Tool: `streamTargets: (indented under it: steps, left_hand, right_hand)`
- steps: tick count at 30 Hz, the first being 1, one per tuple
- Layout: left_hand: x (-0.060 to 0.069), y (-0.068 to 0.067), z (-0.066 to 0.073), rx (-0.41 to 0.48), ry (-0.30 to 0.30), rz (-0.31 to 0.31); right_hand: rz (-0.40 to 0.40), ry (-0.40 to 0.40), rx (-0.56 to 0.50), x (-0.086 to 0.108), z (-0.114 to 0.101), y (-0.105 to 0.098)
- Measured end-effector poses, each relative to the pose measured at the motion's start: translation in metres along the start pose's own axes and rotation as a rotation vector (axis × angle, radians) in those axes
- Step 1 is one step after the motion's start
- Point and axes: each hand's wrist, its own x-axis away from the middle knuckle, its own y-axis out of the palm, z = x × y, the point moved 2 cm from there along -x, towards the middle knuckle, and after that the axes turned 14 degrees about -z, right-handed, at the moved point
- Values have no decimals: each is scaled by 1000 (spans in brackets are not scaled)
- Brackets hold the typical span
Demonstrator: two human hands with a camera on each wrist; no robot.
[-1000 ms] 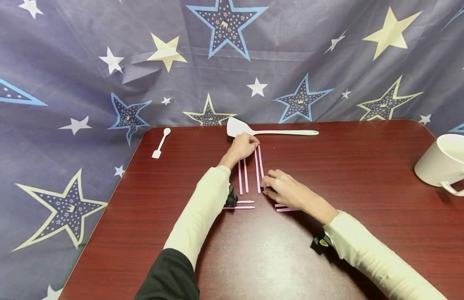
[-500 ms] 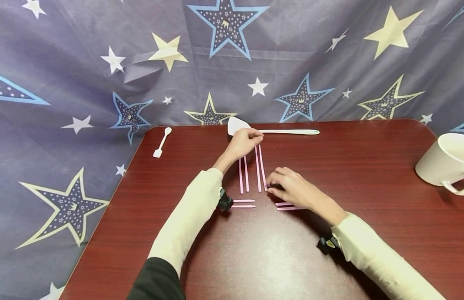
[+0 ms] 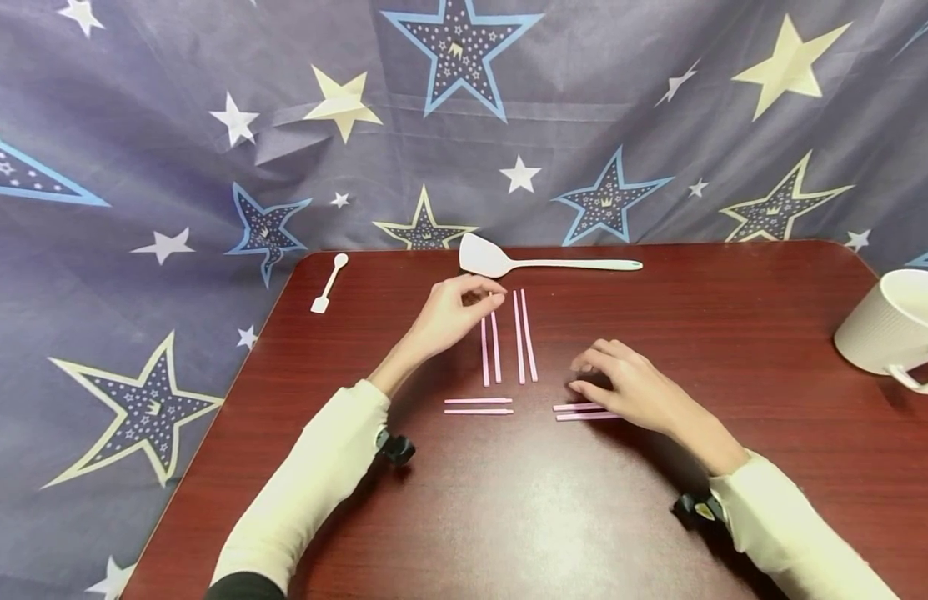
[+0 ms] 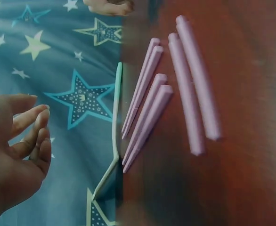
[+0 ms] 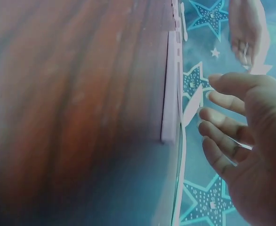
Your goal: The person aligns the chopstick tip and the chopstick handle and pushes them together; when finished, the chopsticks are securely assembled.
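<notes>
Several slim pink sticks lie on the table in pairs. Two upright pairs, the left sticks (image 3: 497, 350) and the right sticks (image 3: 519, 342), point toward the backdrop. Nearer the front are two sideways pairs, the left sticks (image 3: 479, 406) and the right sticks (image 3: 584, 412). My left hand (image 3: 447, 317), fingers loosely bent and holding nothing, hovers over the left upright pair and hides its far ends. My right hand (image 3: 632, 387), relaxed and likewise holding nothing, is above the right sideways pair and covers its right ends. The left wrist view shows the sticks (image 4: 187, 99) apart from my left hand.
A white spatula (image 3: 569, 263) lies along the table's back edge. At the back left is a small white double-ended spoon (image 3: 328, 285). A white ribbed mug (image 3: 876, 325) stands at the far right. Behind the table (image 3: 524, 517) hangs a star-patterned cloth (image 3: 403, 158).
My left hand has drawn back leftward from the far ends of the right upright pair. My right hand has left that pair's near end and shifted right. The sticks stay on the table.
</notes>
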Motion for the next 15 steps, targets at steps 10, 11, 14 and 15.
streamTargets:
  steps: [10, 11, 14, 15]
  left_hand:
    - [66, 2, -11, 40, 13, 21]
    - [72, 3, -13, 52, 9, 23]
    - [87, 6, -18, 87, 3, 29]
    - [92, 8, -19, 97, 1, 31]
  right_hand:
    - [46, 36, 23, 28, 1, -8]
    - [50, 35, 26, 30, 0, -9]
    - [66, 28, 32, 37, -1, -10]
    - [70, 29, 32, 39, -1, -11]
